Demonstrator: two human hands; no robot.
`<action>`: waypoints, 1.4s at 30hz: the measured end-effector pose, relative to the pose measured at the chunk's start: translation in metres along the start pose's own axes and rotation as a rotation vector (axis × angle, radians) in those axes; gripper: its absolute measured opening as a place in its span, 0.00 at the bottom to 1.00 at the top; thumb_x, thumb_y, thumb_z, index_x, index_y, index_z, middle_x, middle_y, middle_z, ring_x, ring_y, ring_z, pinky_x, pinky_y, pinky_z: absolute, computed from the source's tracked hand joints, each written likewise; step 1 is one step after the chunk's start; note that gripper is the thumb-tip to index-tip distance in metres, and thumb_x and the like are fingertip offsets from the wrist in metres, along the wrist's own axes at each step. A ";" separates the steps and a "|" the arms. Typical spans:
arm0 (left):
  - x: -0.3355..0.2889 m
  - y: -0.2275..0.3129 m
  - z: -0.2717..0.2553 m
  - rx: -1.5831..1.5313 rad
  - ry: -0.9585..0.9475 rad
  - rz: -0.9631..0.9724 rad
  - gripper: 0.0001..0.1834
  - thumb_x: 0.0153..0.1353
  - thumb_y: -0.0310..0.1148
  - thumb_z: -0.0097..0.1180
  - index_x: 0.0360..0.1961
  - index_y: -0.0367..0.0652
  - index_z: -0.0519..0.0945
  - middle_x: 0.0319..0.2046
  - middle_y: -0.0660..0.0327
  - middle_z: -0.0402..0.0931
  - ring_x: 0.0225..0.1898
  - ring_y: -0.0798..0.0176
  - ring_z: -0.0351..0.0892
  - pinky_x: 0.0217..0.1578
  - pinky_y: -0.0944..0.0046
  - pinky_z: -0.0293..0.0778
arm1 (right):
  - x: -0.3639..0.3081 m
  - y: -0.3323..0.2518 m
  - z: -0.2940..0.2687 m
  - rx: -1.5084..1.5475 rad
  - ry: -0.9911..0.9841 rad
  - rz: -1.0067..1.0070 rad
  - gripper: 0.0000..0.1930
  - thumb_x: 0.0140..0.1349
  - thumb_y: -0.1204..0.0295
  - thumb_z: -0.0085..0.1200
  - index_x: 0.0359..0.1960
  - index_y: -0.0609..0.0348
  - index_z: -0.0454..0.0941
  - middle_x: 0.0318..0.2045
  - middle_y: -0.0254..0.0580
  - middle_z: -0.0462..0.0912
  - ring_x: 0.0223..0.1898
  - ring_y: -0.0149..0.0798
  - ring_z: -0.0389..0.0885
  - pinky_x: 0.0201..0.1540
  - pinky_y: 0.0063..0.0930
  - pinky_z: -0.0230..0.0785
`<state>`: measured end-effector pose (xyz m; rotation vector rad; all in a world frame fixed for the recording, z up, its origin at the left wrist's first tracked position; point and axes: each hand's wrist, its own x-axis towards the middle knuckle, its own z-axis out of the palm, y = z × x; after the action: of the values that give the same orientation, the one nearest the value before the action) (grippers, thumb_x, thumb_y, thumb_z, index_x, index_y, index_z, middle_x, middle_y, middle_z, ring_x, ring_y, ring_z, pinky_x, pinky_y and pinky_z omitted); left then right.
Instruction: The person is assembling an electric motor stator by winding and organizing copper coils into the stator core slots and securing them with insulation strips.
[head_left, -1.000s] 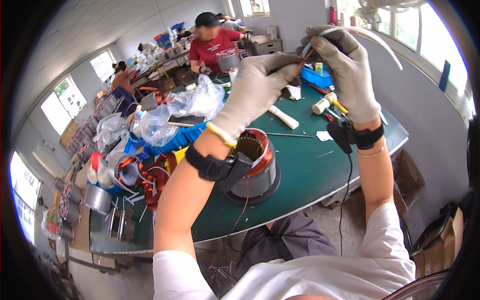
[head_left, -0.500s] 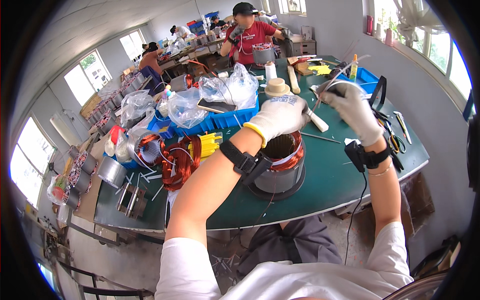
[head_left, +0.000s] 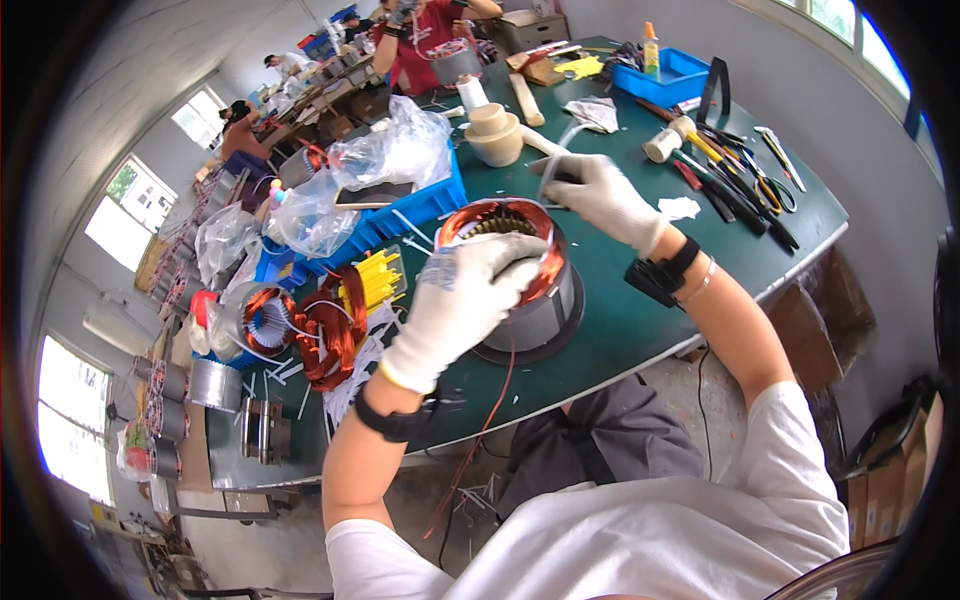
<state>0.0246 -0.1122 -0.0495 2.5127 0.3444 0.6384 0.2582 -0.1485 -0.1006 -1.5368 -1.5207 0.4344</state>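
Note:
A grey motor stator [head_left: 532,325] with copper windings [head_left: 552,268] around its top opening stands on a dark round base in front of me. My left hand [head_left: 465,295], in a white glove, lies over the near left of the windings, fingers bent together at the rim; what they hold is hidden. To the upper right of the stator, my gloved right hand [head_left: 605,200] is closed on a pale flexible strip [head_left: 553,170] that stands up and curls over at the top. A thin reddish wire [head_left: 490,425] hangs from the stator past the table edge.
Cream bowls [head_left: 497,140] and mallets [head_left: 662,146] lie beyond my hands, with pliers and scissors [head_left: 778,195] at the right. Leftward are a blue bin [head_left: 420,210] with plastic bags, copper coils [head_left: 325,340] and yellow strips [head_left: 375,285]. A co-worker in red [head_left: 425,40] works opposite.
My left hand has come back from beyond the stator to the near side of its windings. My right hand has moved left and nearer, still with the pale strip. The view has shifted.

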 end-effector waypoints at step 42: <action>0.018 -0.014 0.000 -0.620 0.001 -0.101 0.10 0.64 0.32 0.59 0.39 0.35 0.80 0.28 0.69 0.77 0.29 0.77 0.72 0.32 0.74 0.71 | -0.050 -0.120 -0.090 0.603 0.289 -0.419 0.11 0.66 0.70 0.53 0.42 0.67 0.80 0.32 0.39 0.81 0.30 0.28 0.76 0.35 0.21 0.68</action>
<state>0.0390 -0.0943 -0.0500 1.8922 0.2262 0.5950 0.2459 -0.2456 0.0239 -0.7527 -1.2808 0.3606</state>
